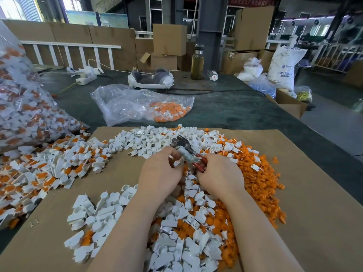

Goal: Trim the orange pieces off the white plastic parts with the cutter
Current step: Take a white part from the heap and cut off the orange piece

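Fingers of the right hand are curling round the red handles of the cutter, its head pointing up-left. Beside them, the left hand is pinching a white plastic part under the tool. Trimmed orange pieces are lying heaped just right of the right hand's knuckles, on the cardboard sheet.

A white-and-grey headset and a glass bottle of yellowish liquid sit on the dark green table, cardboard boxes stacked behind, beside a white ABS resin sack.
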A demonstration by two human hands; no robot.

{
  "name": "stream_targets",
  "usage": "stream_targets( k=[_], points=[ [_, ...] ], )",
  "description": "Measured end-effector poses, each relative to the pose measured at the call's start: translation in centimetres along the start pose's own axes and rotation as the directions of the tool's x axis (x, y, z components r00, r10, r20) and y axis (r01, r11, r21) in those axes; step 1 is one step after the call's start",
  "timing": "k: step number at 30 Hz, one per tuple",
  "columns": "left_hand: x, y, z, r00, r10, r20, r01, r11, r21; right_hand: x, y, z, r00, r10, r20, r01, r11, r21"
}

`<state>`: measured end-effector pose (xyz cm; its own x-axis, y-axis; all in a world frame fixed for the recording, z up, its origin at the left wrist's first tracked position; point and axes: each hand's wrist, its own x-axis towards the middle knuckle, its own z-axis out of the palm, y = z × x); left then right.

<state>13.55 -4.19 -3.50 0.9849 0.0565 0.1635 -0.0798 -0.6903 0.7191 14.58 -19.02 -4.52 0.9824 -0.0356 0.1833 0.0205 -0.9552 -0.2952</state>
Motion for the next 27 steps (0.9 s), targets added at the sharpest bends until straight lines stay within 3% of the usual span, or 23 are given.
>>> stream_targets(
  k=[3,5,8,10,13,15,27],
  points=[
    [0.0,0.1,-0.3,0.999,-0.042,0.015,0.043,0.994,-0.103,0.2,0.1,0.0,1.000,0.005,0.001,-0.005,0.994,0.105],
    [0.1,0.1,-0.5,0.997,-0.078,0.030,0.082,0.973,-0.216,0.3,0.0,-0.3,1.000,0.014,-0.003,-0.012,0.947,0.321],
    [0.1,0.3,-0.8,0.986,-0.157,0.061,0.168,0.888,-0.427,0.0,-0.4,-1.1,0.996,0.077,0.042,-0.083,0.684,0.724],
    [0.1,0.6,-0.9,0.974,-0.187,0.127,0.226,0.799,-0.557,-0.2,-0.8,-1.4,0.994,0.095,0.056,-0.099,0.541,0.835],
    [0.0,1.0,-1.2,0.962,-0.154,0.226,0.272,0.646,-0.713,-0.2,-0.9,-1.6,0.995,0.086,0.058,-0.091,0.440,0.894],
    [-0.2,1.1,-1.3,0.963,-0.136,0.233,0.267,0.611,-0.745,-0.4,-1.0,-1.7,0.997,0.067,0.049,-0.073,0.427,0.901],
    [-0.5,1.4,-1.4,0.974,-0.175,0.144,0.221,0.598,-0.770,-0.7,-1.3,-2.0,1.000,0.000,0.030,-0.027,0.423,0.906]
  ],
)
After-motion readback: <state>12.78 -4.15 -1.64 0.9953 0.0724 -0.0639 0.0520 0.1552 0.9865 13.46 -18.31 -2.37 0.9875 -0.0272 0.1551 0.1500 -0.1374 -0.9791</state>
